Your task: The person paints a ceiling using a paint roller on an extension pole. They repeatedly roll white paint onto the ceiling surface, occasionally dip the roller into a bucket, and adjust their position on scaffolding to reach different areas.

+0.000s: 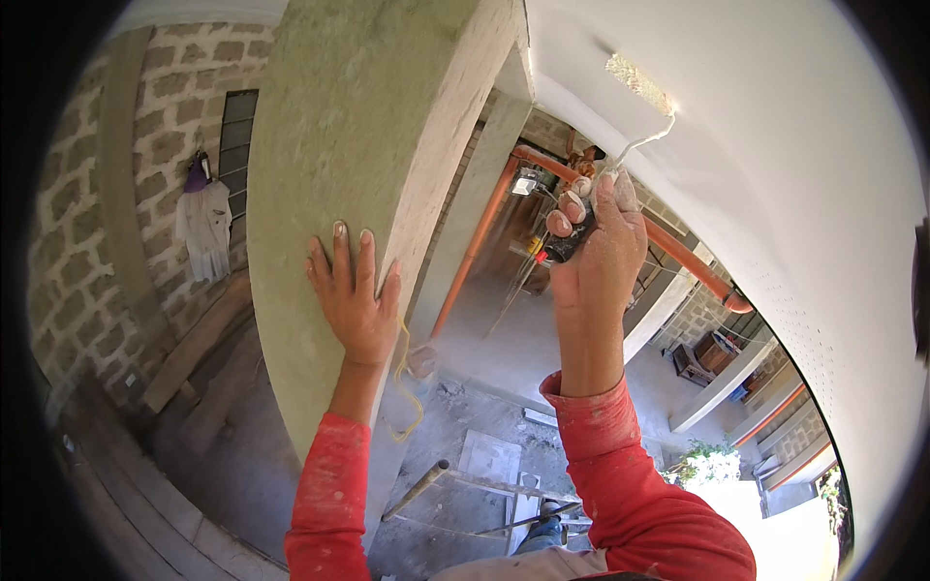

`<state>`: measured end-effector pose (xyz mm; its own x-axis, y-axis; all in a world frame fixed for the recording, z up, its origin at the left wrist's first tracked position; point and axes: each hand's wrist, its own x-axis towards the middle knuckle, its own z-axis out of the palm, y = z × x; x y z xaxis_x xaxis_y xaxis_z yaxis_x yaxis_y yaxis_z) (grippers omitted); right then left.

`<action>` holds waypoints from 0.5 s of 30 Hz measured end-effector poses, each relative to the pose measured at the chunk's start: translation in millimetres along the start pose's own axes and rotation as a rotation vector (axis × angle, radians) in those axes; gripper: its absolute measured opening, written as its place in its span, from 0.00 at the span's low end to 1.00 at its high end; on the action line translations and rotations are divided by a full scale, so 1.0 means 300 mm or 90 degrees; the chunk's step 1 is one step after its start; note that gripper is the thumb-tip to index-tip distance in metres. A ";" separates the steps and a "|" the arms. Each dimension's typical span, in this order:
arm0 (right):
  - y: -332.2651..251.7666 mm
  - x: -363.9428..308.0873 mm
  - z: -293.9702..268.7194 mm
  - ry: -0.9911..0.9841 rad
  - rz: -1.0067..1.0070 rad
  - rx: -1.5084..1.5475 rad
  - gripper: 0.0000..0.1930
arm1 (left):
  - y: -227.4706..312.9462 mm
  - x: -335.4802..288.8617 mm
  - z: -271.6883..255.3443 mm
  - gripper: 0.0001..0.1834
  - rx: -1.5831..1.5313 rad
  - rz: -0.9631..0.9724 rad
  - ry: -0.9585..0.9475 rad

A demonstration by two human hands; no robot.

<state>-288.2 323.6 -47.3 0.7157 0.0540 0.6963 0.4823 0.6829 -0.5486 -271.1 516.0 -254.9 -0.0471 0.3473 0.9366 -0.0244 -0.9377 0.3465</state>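
My left hand [354,298] lies flat with fingers spread against a grey-green concrete column [358,126]. My right hand [603,225] is raised, its fingers wrapped round the dark handle of a small paint roller [641,83]. The roller's pale, fuzzy sleeve rests at the white ceiling [765,136], and its bent wire frame is coated in white paint. White smears mark the fingers of my right hand. Both forearms wear red sleeves with pale paint spots.
Orange pipes [477,247] run below and behind my right hand. Far below, the grey floor [455,397] holds boards and scaffold poles [426,484]. A yellow cord [402,378] hangs by the column. At left, a pale shirt [204,228] hangs on a block wall [77,194].
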 end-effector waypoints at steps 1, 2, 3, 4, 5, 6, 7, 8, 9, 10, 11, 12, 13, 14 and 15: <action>0.031 0.054 -0.024 0.002 0.005 0.013 0.04 | 0.000 -0.002 -0.001 0.35 0.000 0.003 0.000; 0.053 0.113 -0.048 0.004 0.006 0.023 0.03 | 0.006 0.000 0.003 0.35 -0.004 0.005 0.001; 0.099 0.162 -0.065 0.008 0.023 0.029 0.03 | -0.011 -0.005 -0.002 0.35 0.005 0.006 0.000; 0.122 0.215 -0.081 0.014 0.032 0.031 0.03 | -0.010 0.001 -0.001 0.36 -0.004 0.004 0.009; 0.137 0.270 -0.107 0.022 0.038 0.029 0.05 | 0.001 0.005 0.006 0.36 -0.019 0.002 0.017; 0.163 0.328 -0.136 0.027 0.046 0.038 0.05 | 0.005 0.005 0.007 0.36 -0.030 -0.002 0.023; 0.192 0.388 -0.167 0.031 0.055 0.049 0.05 | 0.004 0.003 0.006 0.36 -0.028 0.000 0.023; 0.223 0.449 -0.196 0.035 0.064 0.061 0.06 | 0.001 0.002 0.009 0.36 -0.025 0.001 0.024; 0.251 0.505 -0.227 0.047 0.072 0.056 0.06 | -0.002 0.000 0.013 0.36 -0.023 0.003 0.024; 0.276 0.560 -0.258 0.059 0.080 0.051 0.06 | 0.001 -0.002 0.015 0.36 -0.028 0.004 0.022; 0.306 0.617 -0.285 0.068 0.089 0.048 0.06 | 0.001 -0.002 0.015 0.36 -0.028 0.005 0.023; 0.324 0.679 -0.323 0.077 0.095 0.056 0.06 | 0.007 -0.001 0.020 0.36 -0.035 0.007 0.024; 0.350 0.738 -0.360 0.085 0.104 0.067 0.06 | 0.007 0.001 0.014 0.36 -0.031 0.015 0.015; 0.382 0.794 -0.391 0.092 0.115 0.081 0.06 | 0.004 0.002 0.002 0.37 -0.024 0.023 0.006; 0.406 0.842 -0.416 0.105 0.134 0.099 0.06 | 0.003 0.002 -0.003 0.37 -0.020 0.031 -0.001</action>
<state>14.4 329.6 4.0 0.8699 0.0967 0.4837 0.2401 0.7736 -0.5865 -272.0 515.3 -254.0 -0.0469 0.3007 0.9526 -0.0531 -0.9530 0.2982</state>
